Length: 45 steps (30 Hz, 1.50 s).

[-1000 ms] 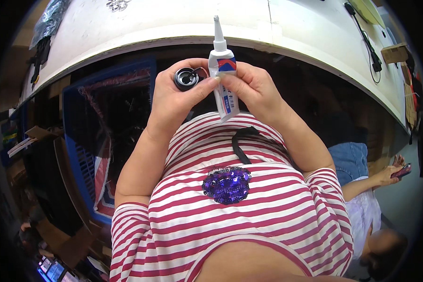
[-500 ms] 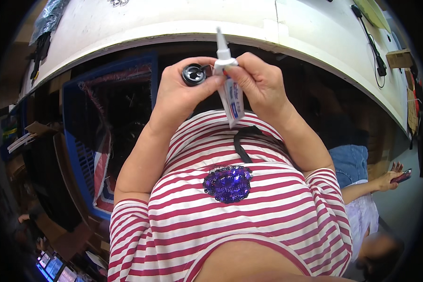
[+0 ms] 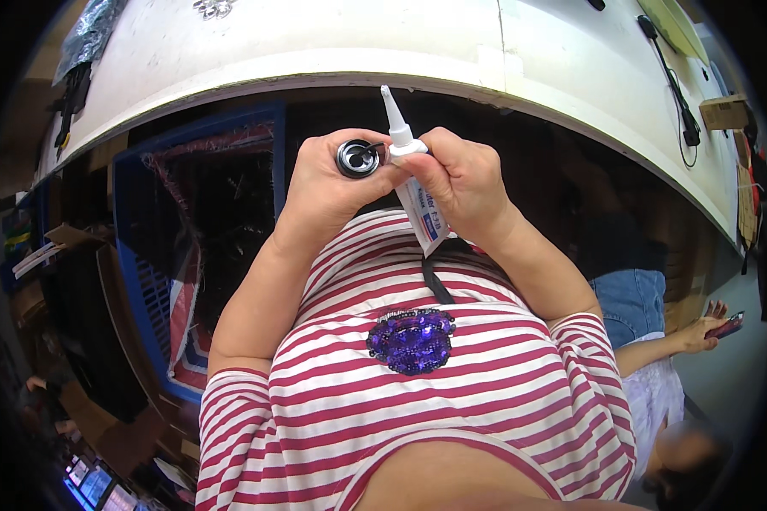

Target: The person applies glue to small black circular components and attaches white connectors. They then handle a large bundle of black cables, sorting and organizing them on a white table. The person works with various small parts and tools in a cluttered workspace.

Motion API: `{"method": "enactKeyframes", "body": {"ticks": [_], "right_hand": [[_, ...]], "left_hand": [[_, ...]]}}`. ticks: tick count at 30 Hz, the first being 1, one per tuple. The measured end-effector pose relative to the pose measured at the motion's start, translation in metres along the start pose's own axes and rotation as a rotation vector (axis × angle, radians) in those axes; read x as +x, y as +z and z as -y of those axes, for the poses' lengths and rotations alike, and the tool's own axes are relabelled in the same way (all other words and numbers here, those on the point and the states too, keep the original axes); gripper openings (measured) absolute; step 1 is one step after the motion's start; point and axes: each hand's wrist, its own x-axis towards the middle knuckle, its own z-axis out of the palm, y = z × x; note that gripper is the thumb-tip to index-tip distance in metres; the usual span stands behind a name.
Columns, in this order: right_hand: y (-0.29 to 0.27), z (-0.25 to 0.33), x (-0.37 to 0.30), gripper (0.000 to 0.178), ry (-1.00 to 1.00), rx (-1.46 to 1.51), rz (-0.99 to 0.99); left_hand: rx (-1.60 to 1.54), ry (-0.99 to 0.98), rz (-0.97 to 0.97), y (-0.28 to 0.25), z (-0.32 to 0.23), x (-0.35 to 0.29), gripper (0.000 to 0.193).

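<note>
The left hand (image 3: 325,186) grips a black cylinder (image 3: 358,159), round end toward the camera; just right, a white tube (image 3: 421,209) points nozzle-first away from the body (long axis leaning left), pinched by the right hand (image 3: 469,180).

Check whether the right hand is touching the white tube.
Touching. The head view shows the right hand with its thumb lying across the white tube, below its tapered nozzle.

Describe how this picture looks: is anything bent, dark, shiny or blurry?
Head view: the white workbench shows a bowed near edge, and the picture's corners are black; head view again: shadow darkens the blue plastic crate, the purple sequin patch glints, and the squeeze tube looks fairly sharp.
</note>
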Motion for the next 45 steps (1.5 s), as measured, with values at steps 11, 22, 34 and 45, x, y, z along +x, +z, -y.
{"method": "enactKeyframes", "body": {"ticks": [11, 22, 34, 45], "right_hand": [[0.002, 0.001, 0.0, 0.028, -0.075, 0.046, -0.009], [-0.016, 0.006, 0.008, 0.023, 0.084, 0.158, 0.055], [-0.072, 0.03, 0.011, 0.034, 0.804, 1.315, 0.433], [-0.066, 0.038, 0.011, 0.042, 0.97, 1.421, 0.56]], "left_hand": [[-0.019, 0.03, 0.04, -0.001, 0.002, -0.004, 0.024], [0.139, 0.273, 0.034, -0.002, 0.006, 0.004, 0.045], [0.117, 0.402, 0.274, -0.019, 0.004, 0.003, 0.051], [0.325, 0.248, 0.265, -0.01, -0.009, -0.009, 0.021]]}}
